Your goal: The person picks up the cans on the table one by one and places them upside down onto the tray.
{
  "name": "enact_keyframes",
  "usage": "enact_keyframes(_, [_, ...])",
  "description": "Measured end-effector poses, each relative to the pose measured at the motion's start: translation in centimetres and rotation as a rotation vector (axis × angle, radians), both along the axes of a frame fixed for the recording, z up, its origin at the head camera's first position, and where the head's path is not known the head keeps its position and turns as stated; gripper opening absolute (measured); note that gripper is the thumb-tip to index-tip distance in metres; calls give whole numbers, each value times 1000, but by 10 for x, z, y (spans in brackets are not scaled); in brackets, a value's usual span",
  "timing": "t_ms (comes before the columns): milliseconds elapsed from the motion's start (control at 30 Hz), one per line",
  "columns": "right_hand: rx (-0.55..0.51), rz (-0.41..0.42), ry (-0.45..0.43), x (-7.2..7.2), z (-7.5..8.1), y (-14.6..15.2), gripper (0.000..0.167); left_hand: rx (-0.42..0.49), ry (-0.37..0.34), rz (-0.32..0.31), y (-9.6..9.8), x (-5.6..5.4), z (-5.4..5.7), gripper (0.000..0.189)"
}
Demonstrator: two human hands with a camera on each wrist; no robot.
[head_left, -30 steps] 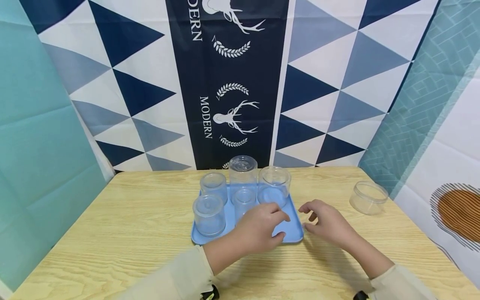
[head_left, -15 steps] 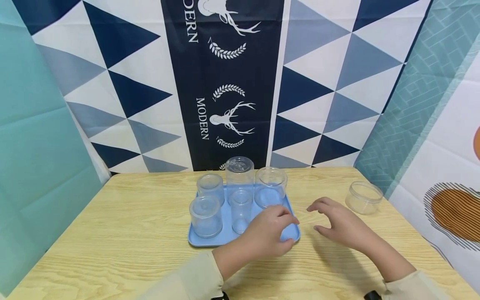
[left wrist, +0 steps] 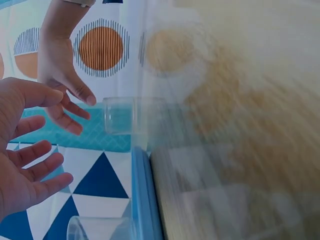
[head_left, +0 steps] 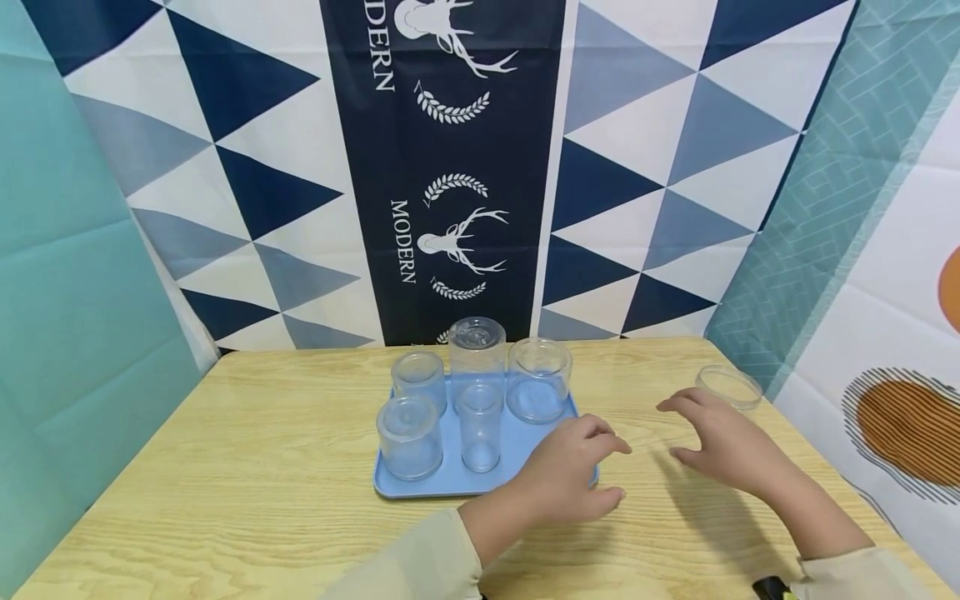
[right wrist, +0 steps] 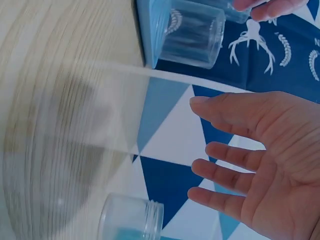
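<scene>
My left hand [head_left: 573,468] hovers with loosely bent, parted fingers over the front right corner of the blue tray [head_left: 431,489], holding nothing. Farther right, my right hand [head_left: 727,437] is also relaxed and holds nothing; it is close in front of a low clear jar [head_left: 738,398] and hides part of it. In the right wrist view that jar [right wrist: 127,220] shows a threaded neck. On the tray stand several clear containers, among them a tall one [head_left: 477,354], a wide one [head_left: 538,379], a narrow one [head_left: 480,429] and a frosty-looking one [head_left: 410,437] at the front left.
Another clear container [head_left: 418,379] stands at the tray's back left. The wooden table [head_left: 225,467] meets a patterned cloth [head_left: 465,167] at the back, with more cloth hanging on the left and right.
Both hands have moved right. The left has passed from above the tray's middle to its right corner, while the right has come up in front of the low jar.
</scene>
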State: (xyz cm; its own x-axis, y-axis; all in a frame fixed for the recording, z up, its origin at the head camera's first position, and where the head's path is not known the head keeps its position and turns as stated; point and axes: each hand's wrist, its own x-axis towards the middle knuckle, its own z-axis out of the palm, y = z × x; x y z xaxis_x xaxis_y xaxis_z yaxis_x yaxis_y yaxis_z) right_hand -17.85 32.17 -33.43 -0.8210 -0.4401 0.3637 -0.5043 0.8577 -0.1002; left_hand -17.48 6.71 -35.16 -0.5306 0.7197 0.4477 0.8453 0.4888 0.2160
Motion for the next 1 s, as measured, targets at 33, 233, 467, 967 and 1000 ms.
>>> enact_keyframes(33, [8,-5,-1,-1,0,3,50,-6,-1,3,2,0,-1,36])
enact_keyframes(233, [54,-16,-8,-3,-1,15,51,-45,-42,32,13,-1,-3,39])
enact_keyframes(467, [85,-31,-5,-9,0,30,54,-54,-79,61,28,-3,-6,41])
enact_keyframes(967, [117,-81,-57,-40,13,58,60,35,-173,126,47,-11,-14,39])
enact_keyframes(1000, [116,-84,-63,-42,13,60,60,46,-181,130,48,-12,-15,39])
